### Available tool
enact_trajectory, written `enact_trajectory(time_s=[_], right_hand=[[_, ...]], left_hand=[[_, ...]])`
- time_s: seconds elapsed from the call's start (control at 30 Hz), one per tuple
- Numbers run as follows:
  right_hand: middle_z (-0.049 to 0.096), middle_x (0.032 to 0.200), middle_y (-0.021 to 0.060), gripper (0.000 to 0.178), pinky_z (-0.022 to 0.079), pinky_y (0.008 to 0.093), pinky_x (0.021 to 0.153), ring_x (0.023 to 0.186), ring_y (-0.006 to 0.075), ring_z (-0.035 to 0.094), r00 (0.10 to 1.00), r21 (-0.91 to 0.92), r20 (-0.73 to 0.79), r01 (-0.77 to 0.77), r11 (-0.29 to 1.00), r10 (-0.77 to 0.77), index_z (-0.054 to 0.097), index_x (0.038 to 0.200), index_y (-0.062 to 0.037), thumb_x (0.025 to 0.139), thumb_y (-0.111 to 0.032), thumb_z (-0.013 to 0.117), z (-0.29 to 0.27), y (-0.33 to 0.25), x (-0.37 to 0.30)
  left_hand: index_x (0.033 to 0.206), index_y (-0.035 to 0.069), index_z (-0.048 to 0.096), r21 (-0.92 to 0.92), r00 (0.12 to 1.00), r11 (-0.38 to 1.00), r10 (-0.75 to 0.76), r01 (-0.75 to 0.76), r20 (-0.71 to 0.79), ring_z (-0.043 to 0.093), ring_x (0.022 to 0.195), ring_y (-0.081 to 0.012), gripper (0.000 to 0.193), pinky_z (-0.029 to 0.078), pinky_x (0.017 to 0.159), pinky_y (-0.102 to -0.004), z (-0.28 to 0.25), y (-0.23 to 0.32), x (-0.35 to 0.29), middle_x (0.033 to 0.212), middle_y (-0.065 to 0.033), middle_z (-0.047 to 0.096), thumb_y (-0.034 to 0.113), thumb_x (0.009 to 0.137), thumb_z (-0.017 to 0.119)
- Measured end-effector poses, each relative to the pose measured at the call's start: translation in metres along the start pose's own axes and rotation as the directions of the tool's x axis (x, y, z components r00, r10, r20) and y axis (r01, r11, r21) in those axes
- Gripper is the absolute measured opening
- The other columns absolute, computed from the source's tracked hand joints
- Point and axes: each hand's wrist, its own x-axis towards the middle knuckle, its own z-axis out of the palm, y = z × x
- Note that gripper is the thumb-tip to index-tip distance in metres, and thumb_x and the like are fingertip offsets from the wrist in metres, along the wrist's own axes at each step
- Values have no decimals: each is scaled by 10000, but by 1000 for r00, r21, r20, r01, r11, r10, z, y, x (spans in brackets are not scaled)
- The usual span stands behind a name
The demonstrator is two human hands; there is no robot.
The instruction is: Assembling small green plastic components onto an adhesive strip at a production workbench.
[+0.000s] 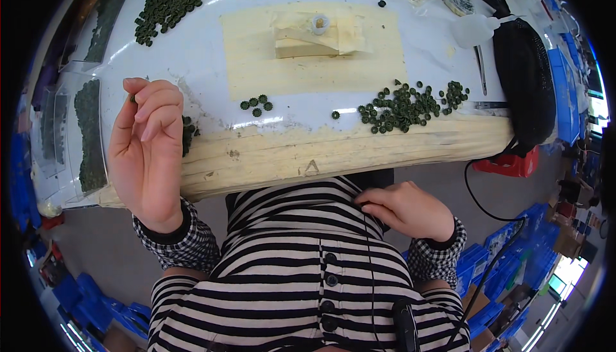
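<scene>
My left hand [151, 153] is raised palm-up over the table's left front edge. Between its thumb and forefinger sits a small dark green toothed disc [133, 98], mostly hidden by the fingertips; the other fingers curl inward. Similar discs [187, 135] lie partly behind this hand, and a little group of discs [256, 105] lies to its right. Down at my waist, below the table edge, my right hand [414, 209] has its thumb and forefinger pinched together. A thin black cord [370, 256] runs up my striped clothing to those fingertips.
A loose pile of green discs [404, 108] lies front right, a bigger one [170, 5] back left. A paper-wrapped block [308, 41] bears a small whitish cup [319, 25]. At right are tweezers [481, 69], a white squeeze bottle [473, 31] and a black mesh-covered object [525, 82].
</scene>
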Motion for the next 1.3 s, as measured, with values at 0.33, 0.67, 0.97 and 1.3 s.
enact_trajectory(time_s=[0.33, 0.67, 0.97, 1.3], right_hand=[[651, 864, 191, 121, 507, 448, 699, 822, 393, 623, 948, 43, -273, -159, 986, 165, 559, 963, -35, 874, -118, 562, 33, 8, 11], [597, 811, 106, 148, 503, 293, 607, 677, 196, 613, 953, 278, -303, 56, 959, 32, 583, 906, -7, 823, -83, 679, 8, -18, -13], [673, 822, 114, 234, 463, 203, 536, 655, 108, 599, 651, 456, -732, 689, 563, -203, 649, 841, -2, 676, 6, 815, -11, -36, -18], [680, 907, 196, 177, 508, 247, 589, 677, 190, 608, 370, 474, -637, 880, 35, -676, 679, 946, -4, 776, 23, 725, -65, -97, -67]], left_hand=[[1047, -3, 487, -34, 997, 998, -47, 49, 59, 382, 626, -102, 174, 330, 532, -229, 1, 1, -1, 789, -32, 405, 144, 1010, 403], [976, 15, 494, 128, 991, 988, -103, 91, 91, 341, 565, -96, 220, 293, 488, -233, -4, 5, 8, 715, -16, 384, 209, 1021, 398], [951, 4, 511, 188, 990, 982, -56, 31, 127, 343, 583, -95, 256, 309, 492, -226, -7, 7, 11, 709, -18, 383, 224, 1023, 401], [927, -6, 522, 220, 986, 975, -5, -32, 167, 349, 600, -97, 263, 317, 502, -223, -12, 8, 15, 706, -13, 390, 215, 1018, 413]])
